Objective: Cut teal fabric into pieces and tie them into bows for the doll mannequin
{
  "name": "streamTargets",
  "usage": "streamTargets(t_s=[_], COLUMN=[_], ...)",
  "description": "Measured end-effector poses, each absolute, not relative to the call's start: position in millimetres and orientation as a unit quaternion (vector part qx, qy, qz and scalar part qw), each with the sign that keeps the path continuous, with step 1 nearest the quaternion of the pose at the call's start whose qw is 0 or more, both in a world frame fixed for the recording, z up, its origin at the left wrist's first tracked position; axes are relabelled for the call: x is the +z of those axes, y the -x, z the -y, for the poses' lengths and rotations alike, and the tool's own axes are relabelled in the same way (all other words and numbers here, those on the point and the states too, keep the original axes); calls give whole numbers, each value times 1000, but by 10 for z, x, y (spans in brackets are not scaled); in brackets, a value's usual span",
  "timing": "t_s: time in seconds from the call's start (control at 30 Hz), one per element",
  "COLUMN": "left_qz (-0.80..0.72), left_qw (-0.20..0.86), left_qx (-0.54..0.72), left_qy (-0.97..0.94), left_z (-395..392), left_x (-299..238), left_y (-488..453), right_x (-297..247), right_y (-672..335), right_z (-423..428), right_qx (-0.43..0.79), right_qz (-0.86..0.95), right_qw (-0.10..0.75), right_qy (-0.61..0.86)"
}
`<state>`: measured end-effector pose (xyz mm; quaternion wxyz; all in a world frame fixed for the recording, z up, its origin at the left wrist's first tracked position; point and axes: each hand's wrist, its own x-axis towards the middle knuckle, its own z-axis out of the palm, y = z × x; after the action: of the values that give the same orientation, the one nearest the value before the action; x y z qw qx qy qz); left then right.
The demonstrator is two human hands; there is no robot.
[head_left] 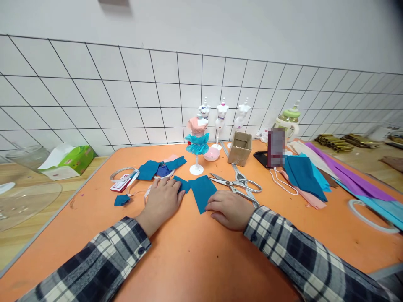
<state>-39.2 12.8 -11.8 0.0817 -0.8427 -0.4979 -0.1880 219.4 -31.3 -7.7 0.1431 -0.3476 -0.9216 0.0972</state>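
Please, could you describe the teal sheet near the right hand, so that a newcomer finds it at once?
On the orange table, look in front of the mannequin in the turquoise skirt. The teal sheet lies there, left of the scissors. Of the teal pieces, only this one touches the right hand.

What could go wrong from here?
1. The scissors lie with blades apart, tips by the larger teal piece and close to the right hand; a careless reach might nick a finger or snag the piece.
2. The dressed mannequin stands on a thin stem just beyond the left hand; a forward bump could tip it.
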Motion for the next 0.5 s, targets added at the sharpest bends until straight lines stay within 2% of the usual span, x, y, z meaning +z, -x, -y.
streamTargets(t_s=[0.13, 0.23, 0.33, 0.43, 0.5], left_qz=[465, 373, 359, 374, 372], left_qw=[104, 8, -91, -104, -99], left_qx=[-217, -197, -235, -261, -256], left_qy=[852, 907, 899, 884, 887], left_z=[0, 159, 240, 243, 257], left_x=[-54, 3, 3, -5, -2], left_y=[276, 156, 92, 79, 60], right_x=[-160, -130, -16, 82, 85], right_y=[-2055, -1931, -1870, -1911, -1977], right_z=[316, 323, 301, 259, 243], right_qx=[90, 54, 8, 11, 38], right_qz=[923, 916, 887, 843, 842], right_qw=[142, 155, 176, 192, 197], right_qy=[346, 367, 426, 502, 501])
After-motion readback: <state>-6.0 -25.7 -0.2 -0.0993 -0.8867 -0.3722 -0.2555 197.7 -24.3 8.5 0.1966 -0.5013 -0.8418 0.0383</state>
